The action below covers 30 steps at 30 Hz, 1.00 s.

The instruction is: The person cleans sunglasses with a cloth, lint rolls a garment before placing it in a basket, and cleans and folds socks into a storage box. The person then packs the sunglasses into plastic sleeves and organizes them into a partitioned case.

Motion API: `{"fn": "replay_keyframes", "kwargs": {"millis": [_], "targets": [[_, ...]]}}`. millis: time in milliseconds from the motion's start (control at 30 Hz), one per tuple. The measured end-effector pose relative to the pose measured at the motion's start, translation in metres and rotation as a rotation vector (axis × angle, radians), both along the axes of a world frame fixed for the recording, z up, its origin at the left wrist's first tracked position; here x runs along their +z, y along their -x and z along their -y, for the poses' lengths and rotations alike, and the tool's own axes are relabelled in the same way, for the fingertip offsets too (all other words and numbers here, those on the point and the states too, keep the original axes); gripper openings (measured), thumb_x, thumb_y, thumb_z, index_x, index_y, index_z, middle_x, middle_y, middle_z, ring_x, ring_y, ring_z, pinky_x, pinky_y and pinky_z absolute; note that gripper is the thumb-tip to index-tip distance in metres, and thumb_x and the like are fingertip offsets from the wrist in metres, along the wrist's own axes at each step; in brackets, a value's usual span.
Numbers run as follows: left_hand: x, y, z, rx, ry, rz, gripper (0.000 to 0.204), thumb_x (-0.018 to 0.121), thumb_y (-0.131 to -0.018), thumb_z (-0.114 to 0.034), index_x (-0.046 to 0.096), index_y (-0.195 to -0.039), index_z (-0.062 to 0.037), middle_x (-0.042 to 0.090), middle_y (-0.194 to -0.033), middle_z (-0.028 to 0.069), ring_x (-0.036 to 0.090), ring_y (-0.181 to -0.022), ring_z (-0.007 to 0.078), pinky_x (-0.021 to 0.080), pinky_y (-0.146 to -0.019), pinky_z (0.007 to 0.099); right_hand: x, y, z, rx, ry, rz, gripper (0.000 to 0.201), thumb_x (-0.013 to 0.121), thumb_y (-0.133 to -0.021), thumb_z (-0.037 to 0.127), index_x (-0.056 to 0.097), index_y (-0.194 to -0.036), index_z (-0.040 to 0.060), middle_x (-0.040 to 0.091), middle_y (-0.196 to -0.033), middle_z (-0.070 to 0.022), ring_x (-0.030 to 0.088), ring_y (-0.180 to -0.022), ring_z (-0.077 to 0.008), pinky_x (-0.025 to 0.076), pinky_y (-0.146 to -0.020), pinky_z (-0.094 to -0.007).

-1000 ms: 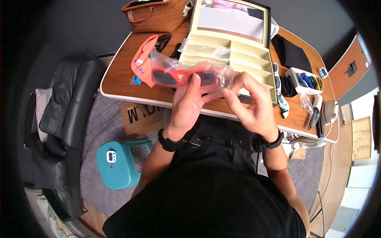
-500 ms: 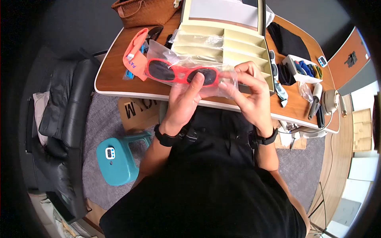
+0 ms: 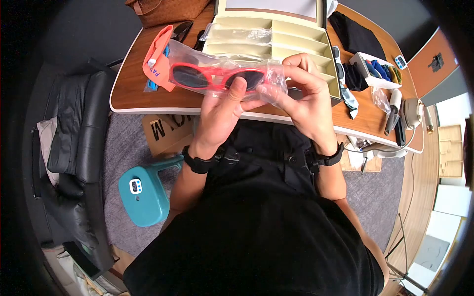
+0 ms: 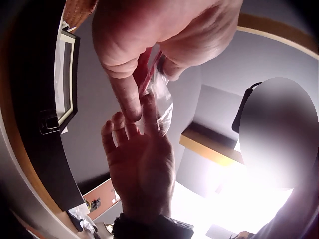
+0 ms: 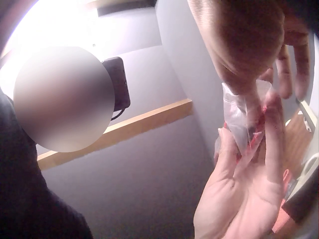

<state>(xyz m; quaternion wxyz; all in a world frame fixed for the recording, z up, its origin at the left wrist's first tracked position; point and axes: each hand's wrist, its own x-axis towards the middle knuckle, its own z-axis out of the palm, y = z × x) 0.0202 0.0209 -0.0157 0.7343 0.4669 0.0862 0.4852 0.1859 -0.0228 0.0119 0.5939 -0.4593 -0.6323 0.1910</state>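
Note:
Red-framed sunglasses [image 3: 190, 76] with dark lenses lie inside a clear plastic bag [image 3: 183, 52], held up over the table's front edge. The left hand [image 3: 218, 116] grips them from below, its thumb across the lens on the right. At the bag's right end, the right hand [image 3: 308, 101] pinches the plastic between thumb and fingers. In the left wrist view the bag [image 4: 162, 102] hangs between the left hand [image 4: 159, 35] and the right hand [image 4: 142, 169]. The right wrist view shows the crumpled bag [image 5: 237, 112] between both hands, a red edge inside.
Behind the hands stands a cream compartment case [image 3: 296, 27] holding another clear bag. An orange pouch [image 3: 159, 61] and dark sunglasses [image 3: 182, 30] lie left. To the right are a white box [image 3: 368, 69] of rolled cloths, black cloth [image 3: 355, 37] and a handheld device [image 3: 393, 111]. A teal stool [image 3: 145, 197] stands below.
The bagged sunglasses and both hands have shifted left and upward in the head view, as has the table scene. The lenses face the camera more squarely, and both hands keep hold.

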Motion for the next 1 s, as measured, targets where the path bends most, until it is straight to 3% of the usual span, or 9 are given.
{"fn": "replay_keyframes", "kwargs": {"millis": [167,367,433,467,567,600,733,800,1000], "targets": [[-0.003,0.005,-0.001,-0.018,-0.023,-0.064,0.04,0.047,-0.104,-0.028,0.045,-0.132,-0.0004,0.057,-0.126,0.0141,0.06,-0.115,0.0259,0.055,-0.095,0.0448,-0.005,-0.001,0.0,-0.012,-0.015,0.041,0.026,0.083,-0.072,0.01,0.075,-0.096,0.0081,0.054,-0.092,-0.0024,0.055,-0.083,-0.0129,0.048,-0.068,-0.0238],[0.006,0.008,-0.005,-0.064,0.007,-0.064,0.071,0.02,-0.102,-0.057,0.038,-0.139,0.0002,0.051,-0.136,0.0198,0.057,-0.119,0.035,0.05,-0.098,0.0542,-0.014,-0.01,-0.002,0.09,0.007,-0.153,0.026,0.082,-0.076,0.009,0.074,-0.1,0.0064,0.056,-0.096,-0.0021,0.057,-0.088,-0.0108,0.05,-0.07,-0.0227],[0.007,0.008,-0.009,0.139,-0.045,-0.158,0.078,0.014,-0.1,-0.063,0.037,-0.141,-0.0011,0.051,-0.137,0.0205,0.055,-0.122,0.0356,0.05,-0.098,0.056,-0.014,-0.012,-0.002,0.08,0.022,-0.203,0.024,0.079,-0.079,0.006,0.073,-0.102,0.0056,0.058,-0.1,-0.0031,0.059,-0.093,-0.0109,0.053,-0.072,-0.0216],[0.009,0.009,-0.009,0.139,-0.048,-0.159,0.078,0.014,-0.1,-0.063,0.037,-0.141,-0.0011,0.051,-0.137,0.0205,0.055,-0.122,0.0356,0.05,-0.098,0.056,-0.014,-0.011,-0.001,0.08,0.019,-0.203,0.024,0.079,-0.079,0.006,0.073,-0.102,0.0056,0.058,-0.1,-0.0031,0.059,-0.093,-0.0109,0.053,-0.072,-0.0216],[0.017,0.013,-0.009,0.328,-0.026,-0.113,0.053,0.036,-0.105,-0.041,0.029,-0.142,-0.0034,0.049,-0.134,0.019,0.059,-0.117,0.0313,0.056,-0.091,0.0506,-0.015,-0.009,0.0,0.112,0.032,-0.245,0.029,0.078,-0.08,0.003,0.072,-0.108,0.0057,0.06,-0.103,-0.0043,0.06,-0.095,-0.0114,0.054,-0.073,-0.0212],[0.016,0.014,-0.011,0.312,-0.001,-0.009,0.047,0.046,-0.104,-0.029,0.027,-0.14,-0.0061,0.048,-0.132,0.0178,0.062,-0.111,0.0294,0.06,-0.082,0.0464,-0.015,-0.007,-0.001,0.104,0.03,-0.237,0.032,0.078,-0.079,0.003,0.071,-0.11,0.0057,0.061,-0.103,-0.0041,0.06,-0.095,-0.011,0.054,-0.073,-0.0211],[0.018,0.016,-0.013,0.456,-0.065,-0.067,0.042,0.05,-0.102,-0.024,0.031,-0.135,-0.006,0.052,-0.128,0.0165,0.065,-0.104,0.0274,0.062,-0.078,0.0438,-0.014,-0.008,-0.001,0.072,0.045,-0.175,0.038,0.078,-0.079,0.003,0.069,-0.115,0.0057,0.061,-0.104,-0.003,0.06,-0.092,-0.0093,0.054,-0.072,-0.0205],[0.016,0.017,-0.015,0.504,-0.053,-0.054,0.033,0.054,-0.101,-0.021,0.039,-0.126,-0.005,0.058,-0.117,0.0134,0.068,-0.096,0.0236,0.063,-0.074,0.0401,-0.013,-0.009,0.0,0.074,0.048,-0.179,0.038,0.079,-0.078,0.004,0.069,-0.115,0.0056,0.061,-0.103,-0.0025,0.06,-0.092,-0.0089,0.053,-0.071,-0.02],[-0.004,0.027,-0.027,0.472,-0.027,-0.05,0.025,0.045,-0.104,-0.025,0.051,-0.113,-0.0023,0.066,-0.107,0.0134,0.068,-0.099,0.0221,0.063,-0.076,0.0403,-0.018,-0.013,-0.002,0.057,0.068,-0.165,0.035,0.08,-0.077,0.005,0.07,-0.11,0.0051,0.06,-0.101,-0.001,0.058,-0.09,-0.0079,0.05,-0.068,-0.019]]}}
